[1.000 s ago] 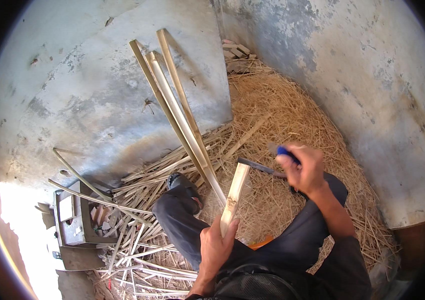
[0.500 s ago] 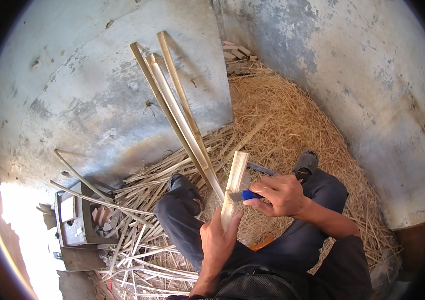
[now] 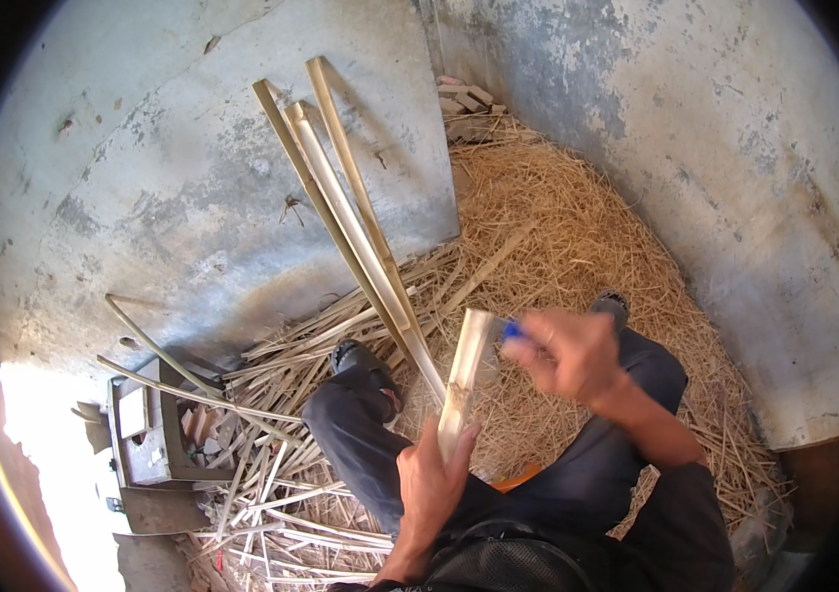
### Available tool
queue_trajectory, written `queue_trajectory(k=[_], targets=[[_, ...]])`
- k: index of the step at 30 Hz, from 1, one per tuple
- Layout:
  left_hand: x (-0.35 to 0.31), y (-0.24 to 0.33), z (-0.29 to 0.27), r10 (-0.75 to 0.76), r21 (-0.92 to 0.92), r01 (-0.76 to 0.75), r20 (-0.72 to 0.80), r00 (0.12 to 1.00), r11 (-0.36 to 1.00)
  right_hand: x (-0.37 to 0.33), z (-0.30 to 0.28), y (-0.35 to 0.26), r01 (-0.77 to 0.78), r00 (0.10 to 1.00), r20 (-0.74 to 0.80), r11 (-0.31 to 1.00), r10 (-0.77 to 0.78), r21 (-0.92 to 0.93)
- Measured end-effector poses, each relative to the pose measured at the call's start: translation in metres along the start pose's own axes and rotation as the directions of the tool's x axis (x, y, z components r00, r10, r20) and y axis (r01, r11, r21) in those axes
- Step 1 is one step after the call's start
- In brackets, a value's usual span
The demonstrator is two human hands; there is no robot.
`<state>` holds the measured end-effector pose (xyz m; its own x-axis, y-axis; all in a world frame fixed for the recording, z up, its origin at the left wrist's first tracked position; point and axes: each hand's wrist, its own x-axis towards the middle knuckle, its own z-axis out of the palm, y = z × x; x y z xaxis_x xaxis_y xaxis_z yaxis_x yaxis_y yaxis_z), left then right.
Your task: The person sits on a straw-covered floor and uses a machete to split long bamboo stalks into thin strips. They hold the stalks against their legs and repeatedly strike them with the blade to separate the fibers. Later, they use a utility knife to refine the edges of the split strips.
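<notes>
A short length of split bamboo [image 3: 464, 370] stands tilted upward in front of me. Its lower end is gripped by my left hand [image 3: 432, 476], with the thumb along one side. My right hand [image 3: 572, 357], smeared by motion, is closed round a knife with a blue handle [image 3: 512, 331] to the right of the bamboo's upper end. The blade is blurred, and I cannot tell whether it touches the bamboo. Both hands are between my bent knees.
Three long bamboo strips [image 3: 335, 187] lean against the weathered wall [image 3: 192, 178]. Cut strips [image 3: 291, 513] litter the floor at left, beside a box-like stand [image 3: 148, 434] holding scraps. A heap of shavings [image 3: 557, 207] fills the corner. My shoes [image 3: 365, 365] rest among the debris.
My right hand with the knife has moved up and right, from the bamboo's middle toward its upper end. My left hand and the bamboo have barely shifted.
</notes>
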<state>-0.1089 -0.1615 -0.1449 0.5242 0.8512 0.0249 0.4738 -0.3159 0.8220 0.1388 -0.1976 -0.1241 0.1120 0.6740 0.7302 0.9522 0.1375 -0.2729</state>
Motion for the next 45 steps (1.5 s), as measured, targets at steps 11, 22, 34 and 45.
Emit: queue_trajectory(k=[11,22,34,45], targets=[[0.000,-0.007,-0.004,0.014,-0.043,-0.015,-0.027,1.000,0.999,-0.014,0.004,-0.023,0.096,0.982,0.141,0.974,-0.126,0.204],[0.009,0.004,0.003,0.067,0.001,-0.067,-0.048,0.997,0.998,-0.017,0.009,-0.027,0.085,0.971,0.207,0.985,-0.116,0.151],[0.003,-0.005,0.002,0.030,0.034,-0.029,-0.020,0.999,0.999,-0.003,-0.001,-0.014,0.026,0.997,0.074,0.999,-0.028,0.028],[-0.003,-0.014,-0.016,-0.047,-0.158,0.072,0.155,0.987,0.985,0.003,-0.016,0.004,-0.238,0.966,0.172,0.930,0.195,0.280]])
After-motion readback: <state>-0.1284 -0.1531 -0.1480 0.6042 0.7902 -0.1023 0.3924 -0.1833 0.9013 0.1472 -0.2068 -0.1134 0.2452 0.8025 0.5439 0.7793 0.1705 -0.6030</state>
